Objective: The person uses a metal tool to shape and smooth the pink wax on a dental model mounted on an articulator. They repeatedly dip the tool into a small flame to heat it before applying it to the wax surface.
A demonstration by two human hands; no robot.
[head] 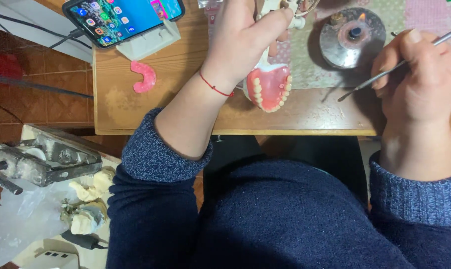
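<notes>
1. At a wooden workbench (175,117), the left hand (243,42) closes around the top of a dental articulator (280,30), fingers wrapped over its pale frame, a thin red string bracelet (214,87) at the wrist.
2. Just below that grip hangs a denture set-up (269,87): a glossy pink wax base in a horseshoe curve, rimmed by a row of cream-white teeth, its open face tilted toward the wearer. It is mounted on a white plaster cast and sits over the near part of the bench, partly hidden by the left wrist.
3. The right hand (422,82) pinches a slender metal wax instrument (385,74) like a pen, thumb and fingers pressed together on the shaft; its thin tip points left, toward the denture, ending well short of the teeth.
4. Just above the instrument's shaft, beyond the right fingers, stands a round metal spirit burner (352,37) with a small flame at its wick, resting on a patterned cloth (310,65).
5. Well to the left of the left-hand grip, a loose pink wax rim (144,76) lies on bare wood, and beyond it a smartphone (123,17) leans lit on a white stand (148,42).
6. Below the bench edge, at lower left, plaster casts (88,199) sit by a metal flask press (41,162).
</notes>
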